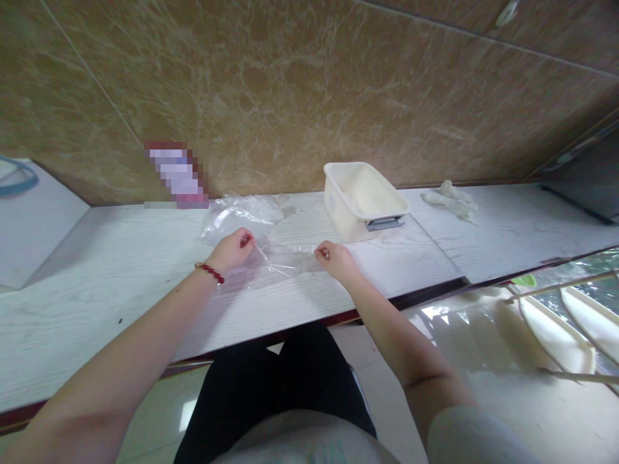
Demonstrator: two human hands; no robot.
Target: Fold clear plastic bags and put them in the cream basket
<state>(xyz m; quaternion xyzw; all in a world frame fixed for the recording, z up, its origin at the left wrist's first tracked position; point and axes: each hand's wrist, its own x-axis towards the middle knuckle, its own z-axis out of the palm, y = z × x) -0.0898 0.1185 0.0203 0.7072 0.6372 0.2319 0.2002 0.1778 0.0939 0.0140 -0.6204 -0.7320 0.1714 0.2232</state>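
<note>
My left hand (236, 250), with a red bead bracelet at the wrist, is closed in a pinch on a thin white stick (262, 253) that slants down to the right. More thin white sticks (281, 267) lie just beyond its tip, on or in a clear plastic bag (297, 256). The bag spreads over the counter between my hands. At its right end my right hand (336, 259) has its fingers pinched together at the bag's edge; the fingertips are partly hidden. Behind my left hand lies a crumpled heap of clear plastic (242, 216).
A cream plastic bin (338, 209) with a grey handle stands behind my right hand. Crumpled translucent plastic (452, 200) lies to its right. The counter (159, 283) meets a marbled wall (271, 96). A white box-like object (43, 225) is at left, a rack with pale trays (556, 328) lower right.
</note>
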